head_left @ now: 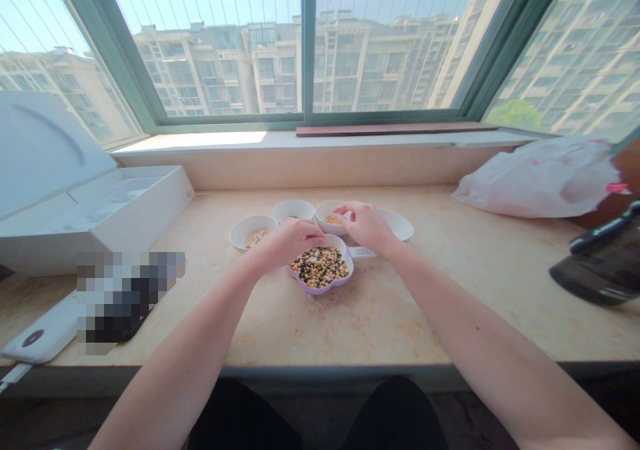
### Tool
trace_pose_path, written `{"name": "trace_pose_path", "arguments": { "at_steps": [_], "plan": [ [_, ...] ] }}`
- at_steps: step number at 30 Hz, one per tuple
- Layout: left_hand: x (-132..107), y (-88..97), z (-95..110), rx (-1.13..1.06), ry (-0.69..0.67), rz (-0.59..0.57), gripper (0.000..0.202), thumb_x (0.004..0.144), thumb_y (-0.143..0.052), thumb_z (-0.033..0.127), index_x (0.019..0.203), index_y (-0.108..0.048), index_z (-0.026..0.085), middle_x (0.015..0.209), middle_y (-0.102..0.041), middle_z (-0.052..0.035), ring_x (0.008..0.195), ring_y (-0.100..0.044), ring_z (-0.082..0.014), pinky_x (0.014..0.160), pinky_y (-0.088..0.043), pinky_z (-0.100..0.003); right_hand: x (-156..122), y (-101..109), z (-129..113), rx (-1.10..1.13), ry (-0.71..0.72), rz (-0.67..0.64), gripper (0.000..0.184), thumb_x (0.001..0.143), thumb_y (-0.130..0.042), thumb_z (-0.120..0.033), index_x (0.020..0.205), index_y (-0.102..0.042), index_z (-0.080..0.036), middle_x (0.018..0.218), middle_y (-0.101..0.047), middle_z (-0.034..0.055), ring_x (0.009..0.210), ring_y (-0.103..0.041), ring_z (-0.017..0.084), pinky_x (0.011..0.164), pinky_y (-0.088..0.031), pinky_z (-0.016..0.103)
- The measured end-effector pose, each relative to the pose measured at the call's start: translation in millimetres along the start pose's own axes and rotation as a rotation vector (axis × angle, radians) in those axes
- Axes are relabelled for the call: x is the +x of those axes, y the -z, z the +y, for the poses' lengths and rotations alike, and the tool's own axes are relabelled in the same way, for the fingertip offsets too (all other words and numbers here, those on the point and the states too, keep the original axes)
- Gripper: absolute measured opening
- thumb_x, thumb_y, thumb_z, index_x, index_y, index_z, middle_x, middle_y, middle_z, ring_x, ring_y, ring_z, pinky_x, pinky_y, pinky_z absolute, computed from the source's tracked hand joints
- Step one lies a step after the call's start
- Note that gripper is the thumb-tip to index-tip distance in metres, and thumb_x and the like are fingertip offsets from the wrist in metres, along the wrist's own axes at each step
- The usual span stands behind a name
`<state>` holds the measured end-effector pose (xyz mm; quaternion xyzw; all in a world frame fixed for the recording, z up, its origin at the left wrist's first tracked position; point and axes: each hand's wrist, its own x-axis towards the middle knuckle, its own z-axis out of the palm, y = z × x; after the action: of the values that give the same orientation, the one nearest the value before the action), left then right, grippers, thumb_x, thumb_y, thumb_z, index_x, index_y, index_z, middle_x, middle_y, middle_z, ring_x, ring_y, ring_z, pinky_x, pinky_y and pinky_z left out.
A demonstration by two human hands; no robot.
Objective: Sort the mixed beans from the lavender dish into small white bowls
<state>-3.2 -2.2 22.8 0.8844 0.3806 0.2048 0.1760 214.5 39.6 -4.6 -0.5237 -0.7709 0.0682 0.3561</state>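
My left hand [287,243] hangs curled over the near rim of a lilac flower-shaped dish [325,289] that is full of mixed dark and yellow beans [320,268]. My right hand [365,227] curls above the edge of a white bowl [321,211] holding yellow grains [334,221]. Its fingertips are close to those grains. Part of a white dish [401,223] shows beyond that hand. To the left sit a white bowl [241,235] with pale beans [256,238] and another white bowl [293,205]. Anything small inside my fingers is hidden.
The dishes stand on a beige marble windowsill [400,303]. An open white box [95,217] stands at the left, and a white plastic bag [537,180] lies at the right. A dark glass object [600,270] stands at the far right. A paper label [363,252] lies beside the lilac dish.
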Motion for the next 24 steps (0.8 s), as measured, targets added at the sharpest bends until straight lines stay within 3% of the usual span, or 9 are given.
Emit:
{"name": "trace_pose_path", "arguments": {
  "at_steps": [5,7,10,14,17,24],
  "plan": [
    [-5.8,22.3,-18.4,0.022,0.132,0.141,0.025,0.095,-0.058,0.029,0.092,-0.081,0.021,0.095,-0.077,-0.0038,0.085,-0.068,-0.0173,0.078,-0.05,-0.027,-7.5,2.6,-12.9,0.055,0.06,-0.062,0.015,0.092,-0.066,-0.022,0.097,-0.08,-0.018,0.095,-0.079,0.0071,0.081,-0.068,0.019,0.08,-0.051,0.032],
    [-8.5,28.7,-27.0,0.065,0.185,0.149,0.023,0.094,-0.06,0.029,0.094,-0.081,0.021,0.098,-0.078,-0.0046,0.085,-0.069,-0.0182,0.078,-0.051,-0.028,-11.2,1.1,-16.9,0.089,0.1,-0.115,0.016,0.093,-0.065,-0.022,0.098,-0.079,-0.017,0.096,-0.079,0.0071,0.082,-0.068,0.019,0.079,-0.05,0.031],
    [-12.6,36.2,-37.7,0.203,0.369,0.147,0.027,0.093,-0.055,0.023,0.1,-0.081,0.021,0.099,-0.079,-0.0063,0.082,-0.07,-0.0191,0.079,-0.051,-0.029,-17.4,-3.5,-21.8,0.123,0.163,-0.237,0.017,0.093,-0.064,-0.022,0.099,-0.079,-0.019,0.093,-0.078,0.0058,0.077,-0.068,0.017,0.073,-0.048,0.03],
    [-18.0,42.0,-46.1,0.427,0.573,0.086,0.031,0.09,-0.052,0.019,0.098,-0.082,0.021,0.1,-0.078,-0.0103,0.089,-0.07,-0.023,0.076,-0.05,-0.03,-25.3,-10.6,-29.7,0.147,0.252,-0.393,0.019,0.092,-0.062,-0.018,0.1,-0.08,-0.02,0.097,-0.079,0.0054,0.082,-0.069,0.018,0.074,-0.049,0.029],
    [-20.6,42.5,-48.8,0.52,0.686,-0.022,0.028,0.087,-0.053,0.018,0.093,-0.081,0.019,0.096,-0.078,-0.0118,0.08,-0.07,-0.0231,0.065,-0.046,-0.03,-29.1,-15.4,-37.5,0.169,0.327,-0.478,0.022,0.091,-0.062,-0.015,0.103,-0.079,-0.021,0.109,-0.078,0.006,0.094,-0.071,0.021,0.083,-0.051,0.032],
    [-19.7,40.1,-53.3,0.49,0.782,-0.072,0.023,0.08,-0.061,0.018,0.096,-0.079,0.02,0.088,-0.077,-0.0096,0.075,-0.07,-0.0208,0.063,-0.045,-0.027,-30.8,-21.3,-49.2,0.133,0.445,-0.554,0.021,0.092,-0.066,-0.024,0.111,-0.075,-0.021,0.125,-0.071,0.008,0.113,-0.066,0.026,0.101,-0.048,0.041]
  ]
}}
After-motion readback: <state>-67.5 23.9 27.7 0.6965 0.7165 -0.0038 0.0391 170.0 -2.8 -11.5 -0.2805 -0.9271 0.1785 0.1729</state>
